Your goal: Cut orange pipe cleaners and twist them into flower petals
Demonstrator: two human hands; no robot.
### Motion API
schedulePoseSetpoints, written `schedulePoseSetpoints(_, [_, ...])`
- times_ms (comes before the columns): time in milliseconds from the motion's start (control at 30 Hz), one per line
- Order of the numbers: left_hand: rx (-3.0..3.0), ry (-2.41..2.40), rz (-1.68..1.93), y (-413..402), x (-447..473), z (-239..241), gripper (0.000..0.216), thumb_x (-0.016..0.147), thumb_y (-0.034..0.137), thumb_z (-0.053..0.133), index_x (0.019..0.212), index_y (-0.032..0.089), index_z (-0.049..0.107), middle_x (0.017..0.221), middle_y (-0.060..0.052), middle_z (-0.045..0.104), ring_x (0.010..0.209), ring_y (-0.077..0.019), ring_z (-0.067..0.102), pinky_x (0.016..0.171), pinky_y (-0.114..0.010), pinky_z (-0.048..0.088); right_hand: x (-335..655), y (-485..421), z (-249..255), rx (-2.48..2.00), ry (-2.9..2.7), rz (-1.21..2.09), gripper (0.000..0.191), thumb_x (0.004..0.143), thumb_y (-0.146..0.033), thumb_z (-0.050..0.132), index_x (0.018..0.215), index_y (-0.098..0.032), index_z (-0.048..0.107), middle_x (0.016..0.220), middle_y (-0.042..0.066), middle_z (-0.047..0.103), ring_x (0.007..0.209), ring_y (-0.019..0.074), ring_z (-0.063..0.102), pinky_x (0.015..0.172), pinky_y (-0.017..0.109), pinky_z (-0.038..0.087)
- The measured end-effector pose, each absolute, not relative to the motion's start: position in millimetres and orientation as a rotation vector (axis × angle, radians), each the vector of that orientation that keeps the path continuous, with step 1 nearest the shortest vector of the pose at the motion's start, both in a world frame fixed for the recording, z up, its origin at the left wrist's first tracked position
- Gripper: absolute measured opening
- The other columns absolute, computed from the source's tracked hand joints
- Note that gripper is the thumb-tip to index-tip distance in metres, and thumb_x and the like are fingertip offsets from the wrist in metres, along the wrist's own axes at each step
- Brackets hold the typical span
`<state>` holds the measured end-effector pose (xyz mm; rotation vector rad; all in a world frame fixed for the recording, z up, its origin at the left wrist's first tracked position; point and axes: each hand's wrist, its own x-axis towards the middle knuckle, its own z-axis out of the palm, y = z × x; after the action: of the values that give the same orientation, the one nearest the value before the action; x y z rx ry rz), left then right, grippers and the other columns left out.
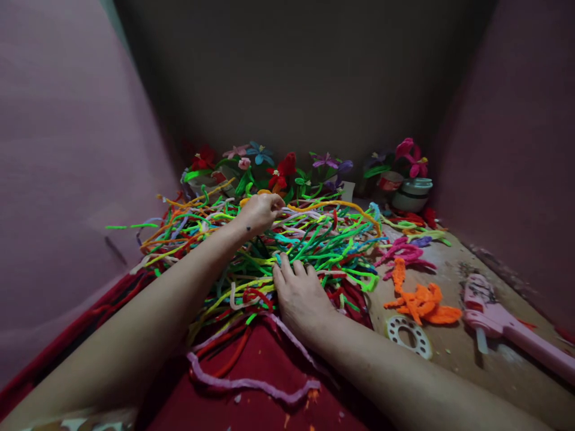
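Observation:
A large heap of many-coloured pipe cleaners (323,239) is spread on dark red cloth (251,365). Over the back of this heap, my left hand (263,214) has its thumb and fingers pinched together at an orange pipe cleaner (345,205), which arcs away to the right. My right hand (303,296) lies on the heap's front edge, fingers spread and pressing on green and yellow strands. In front of it, a loose mauve pipe cleaner (256,383) curls across the cloth. What lies beneath my right palm is hidden.
Fuzzy flowers in pots line the back, with a pale green jar (412,194) at right. On the brown board are pink loops (406,254), an orange fuzzy shape (422,302), a white ring with holes (408,336) and a pink glue gun (494,320). Walls rise at both sides.

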<state>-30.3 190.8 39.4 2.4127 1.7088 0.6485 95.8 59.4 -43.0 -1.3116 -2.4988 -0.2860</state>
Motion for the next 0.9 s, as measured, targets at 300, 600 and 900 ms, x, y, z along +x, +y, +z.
schedulePoseSetpoints(300, [2.371, 1.607, 0.788, 150, -43, 59, 0.029, 0.076, 0.033, 0.052, 0.092, 0.014, 0.067, 0.081, -0.004, 0.068, 0.075, -0.0157, 0.061, 0.069, -0.024, 0.046, 97, 59, -41, -1.314, -2.509, -0.267, 0.045, 0.086, -0.019, 0.033, 0.128, -0.005, 0.043, 0.136, 0.022, 0.039, 0.104, 0.0302, 0.046, 0.083, 0.046, 0.041])
schedulePoseSetpoints(600, [2.707, 1.023, 0.131, 7, -66, 56, 0.062, 0.074, 0.037, 0.062, 0.131, 0.028, 0.04, 0.134, -0.005, 0.046, 0.119, -0.0211, 0.045, 0.097, -0.031, 0.041, 100, 59, -37, -1.341, -2.539, -0.169, 0.046, 0.087, -0.02, 0.034, 0.131, -0.008, 0.039, 0.138, 0.019, 0.037, 0.107, 0.03, 0.043, 0.084, 0.047, 0.04])
schedulePoseSetpoints(900, [3.076, 1.144, 0.21, -14, -51, -18, 0.038, 0.086, 0.024, 0.045, 0.123, 0.02, 0.046, 0.113, -0.007, 0.057, 0.113, -0.0223, 0.043, 0.103, -0.044, 0.024, 103, 59, -34, -1.351, -2.543, -0.191, 0.045, 0.088, -0.017, 0.029, 0.131, -0.008, 0.039, 0.138, 0.017, 0.038, 0.106, 0.0283, 0.044, 0.082, 0.044, 0.042])
